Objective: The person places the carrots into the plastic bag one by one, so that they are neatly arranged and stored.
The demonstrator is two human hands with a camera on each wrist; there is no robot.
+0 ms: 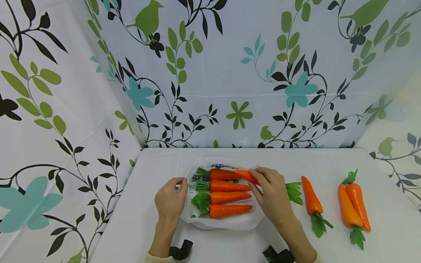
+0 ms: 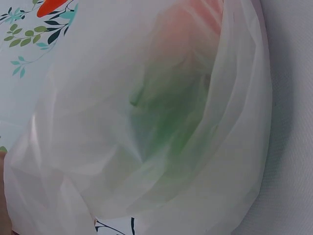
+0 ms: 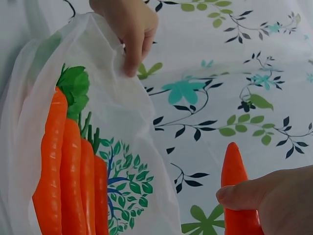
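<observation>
A thin white plastic bag (image 1: 230, 223) with a printed tree lies spread on the table, its mouth held up. Several orange carrots (image 1: 230, 197) with green tops sit side by side in it, tips to the right. My left hand (image 1: 171, 199) pinches the bag's left edge between thumb and fingers. My right hand (image 1: 271, 190) grips another carrot (image 3: 237, 169), its tip pointing left over the bag's far right part. Green leaves (image 1: 294, 192) show beyond the right wrist. In the left wrist view the bag's translucent side (image 2: 98, 122) covers the carrots behind it.
Right of the bag a single carrot (image 1: 311, 197) lies on the white table (image 1: 158, 160). Farther right, two carrots (image 1: 356, 204) lie against each other. Patterned cloth (image 1: 210, 98) hangs behind and at the sides. Black wrist mounts (image 1: 182, 250) show near the front edge.
</observation>
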